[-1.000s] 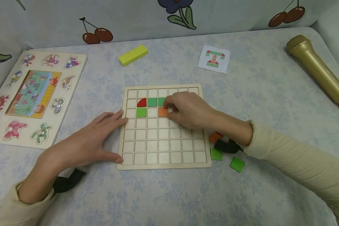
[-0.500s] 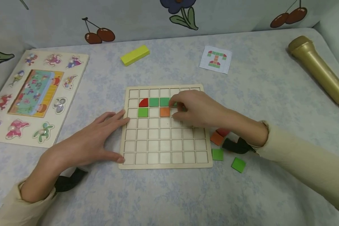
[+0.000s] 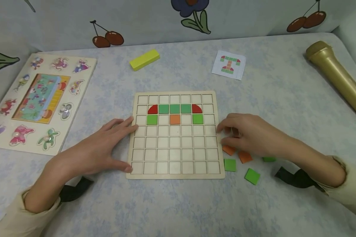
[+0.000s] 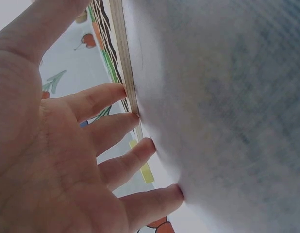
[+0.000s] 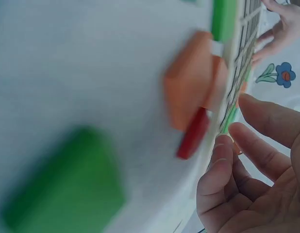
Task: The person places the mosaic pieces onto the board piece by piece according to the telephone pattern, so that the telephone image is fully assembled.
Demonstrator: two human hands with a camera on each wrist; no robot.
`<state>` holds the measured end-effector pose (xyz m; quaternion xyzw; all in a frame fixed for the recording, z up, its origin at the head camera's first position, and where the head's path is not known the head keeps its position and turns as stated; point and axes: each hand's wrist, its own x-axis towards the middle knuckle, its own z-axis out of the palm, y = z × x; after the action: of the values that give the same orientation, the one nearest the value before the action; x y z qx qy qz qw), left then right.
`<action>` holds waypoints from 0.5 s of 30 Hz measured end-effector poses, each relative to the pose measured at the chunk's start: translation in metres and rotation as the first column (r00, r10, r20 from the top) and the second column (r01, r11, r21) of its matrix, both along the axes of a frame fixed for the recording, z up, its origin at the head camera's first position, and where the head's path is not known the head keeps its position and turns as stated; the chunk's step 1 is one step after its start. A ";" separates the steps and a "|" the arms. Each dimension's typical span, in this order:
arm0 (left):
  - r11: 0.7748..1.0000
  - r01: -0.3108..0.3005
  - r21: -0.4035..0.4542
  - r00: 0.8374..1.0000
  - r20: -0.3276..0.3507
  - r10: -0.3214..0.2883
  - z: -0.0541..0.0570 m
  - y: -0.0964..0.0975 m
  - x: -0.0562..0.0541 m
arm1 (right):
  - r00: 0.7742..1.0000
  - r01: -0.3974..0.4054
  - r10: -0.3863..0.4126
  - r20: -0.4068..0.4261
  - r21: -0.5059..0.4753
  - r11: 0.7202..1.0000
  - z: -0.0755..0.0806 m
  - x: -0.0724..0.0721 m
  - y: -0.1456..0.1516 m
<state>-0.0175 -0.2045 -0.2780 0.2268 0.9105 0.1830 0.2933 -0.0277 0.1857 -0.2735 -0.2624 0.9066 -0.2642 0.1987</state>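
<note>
A wooden grid board (image 3: pixel 175 177) lies flat in the head view. Its second row bears three darker green squares (image 3: pixel 174 109) between a left red quarter-circle tile (image 3: pixel 153 109) and a right one (image 3: pixel 197 108). Below them sit two light green tiles, one of them at left (image 3: pixel 152 119), and an orange tile (image 3: pixel 175 119). My left hand (image 3: pixel 93 151) rests against the board's left edge, fingers spread. My right hand (image 3: pixel 253 133) hovers beside the right edge, fingers bent, nothing visible between thumb and index finger. Partly under it lie orange tiles (image 3: pixel 245 157); a red piece (image 5: pixel 193 133) shows in the right wrist view.
Loose green tiles (image 3: pixel 252 176) lie right of the board. A pattern card (image 3: pixel 228 65) and a yellow block (image 3: pixel 144 60) are behind it. An animal peg puzzle (image 3: pixel 77 112) stands at left, a gold microphone (image 3: pixel 338 79) at far right.
My right hand has left the board's upper right and moved right and nearer, to the loose tiles. The right red quarter-circle and green tile are now uncovered. My left hand stays put.
</note>
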 end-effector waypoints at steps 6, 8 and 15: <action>1.000 0.008 0.005 1.000 -0.003 -0.008 0.001 0.000 0.000 | 0.999 -0.019 0.017 -0.042 -0.035 0.999 -0.005 0.017 0.016; 1.000 0.005 0.005 1.000 -0.002 -0.005 0.001 -0.001 0.000 | 0.998 -0.038 0.034 -0.055 -0.067 0.997 -0.006 0.019 0.016; 1.000 0.001 0.005 1.000 -0.003 -0.001 0.000 0.000 0.000 | 0.998 -0.047 0.044 -0.051 -0.054 0.997 -0.005 0.024 0.015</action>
<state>-0.0170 -0.2049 -0.2780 0.2284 0.9103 0.1850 0.2914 -0.0039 0.2007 -0.2786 -0.2949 0.8973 -0.2779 0.1750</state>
